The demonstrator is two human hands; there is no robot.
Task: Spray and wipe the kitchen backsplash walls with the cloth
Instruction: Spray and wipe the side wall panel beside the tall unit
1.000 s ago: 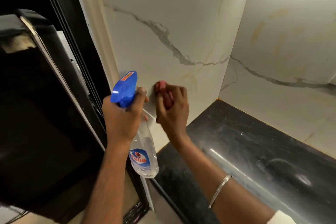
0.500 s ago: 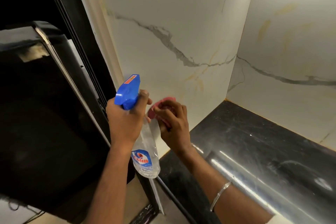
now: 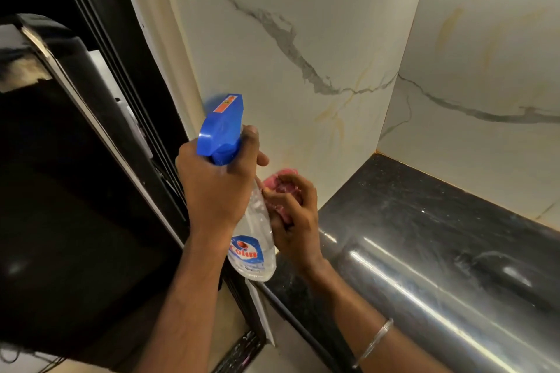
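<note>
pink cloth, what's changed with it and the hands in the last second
The right hand has wiped the pink cloth down the backsplash wall, from level with the left hand's fingers to beside the bottle's body, nearer the black counter. Unchanged: the left hand grips the spray bottle, and the right hand holds the cloth.

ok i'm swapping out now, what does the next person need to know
Left hand grips the spray bottle, nozzle toward the left backsplash wall.
Right hand holds the pink cloth bunched, low by that wall, just above the black counter.
Done: cannot tell how much is wiped.
Left: yellowish streaks show on both walls; spray and wipe them.
</note>
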